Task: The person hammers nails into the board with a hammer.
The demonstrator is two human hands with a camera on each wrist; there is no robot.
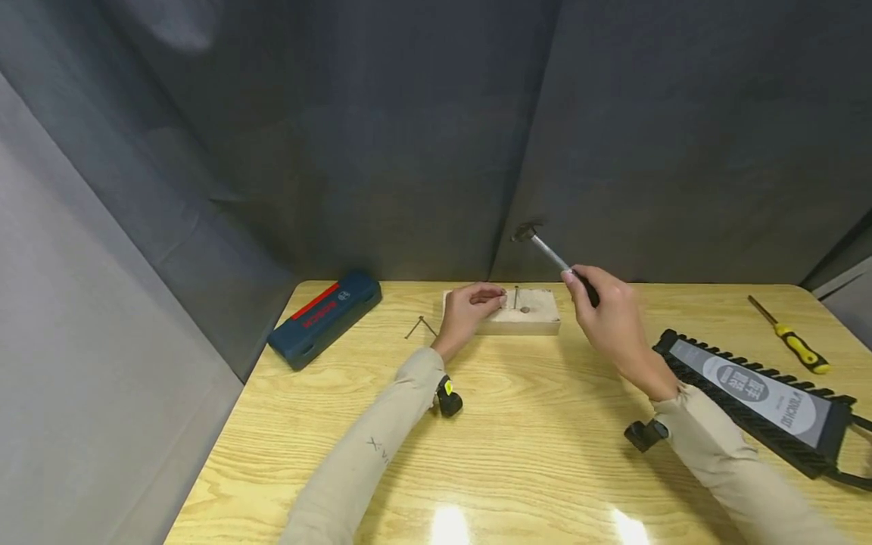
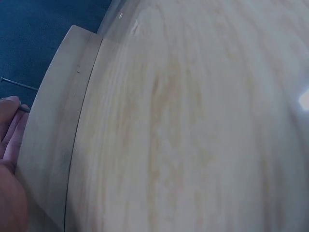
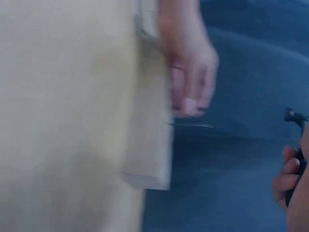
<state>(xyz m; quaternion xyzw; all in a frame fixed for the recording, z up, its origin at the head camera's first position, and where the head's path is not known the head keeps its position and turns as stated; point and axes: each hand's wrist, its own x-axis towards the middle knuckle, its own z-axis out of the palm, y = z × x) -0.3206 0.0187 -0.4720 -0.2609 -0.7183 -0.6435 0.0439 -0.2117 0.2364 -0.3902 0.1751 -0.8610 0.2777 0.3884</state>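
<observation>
A pale wooden block (image 1: 521, 328) lies near the table's back edge. One nail (image 1: 516, 297) stands upright in its top, beside a dark round spot. My left hand (image 1: 468, 312) is over the block's left part, fingertips pinching a second nail (image 2: 23, 108) close to the wood; the left wrist view shows both nails side by side. To the right, my right hand (image 1: 608, 314) grips a hammer (image 1: 553, 253) by its black handle. The hammer's head is raised above the block, up and left of that hand.
Loose nails (image 1: 422, 325) lie left of the block. Farther left is a blue Bosch case (image 1: 327, 318). On the right lie a black wrench rack (image 1: 756, 397) and a yellow-handled screwdriver (image 1: 793, 341). A dark curtain (image 1: 409, 151) hangs behind the table.
</observation>
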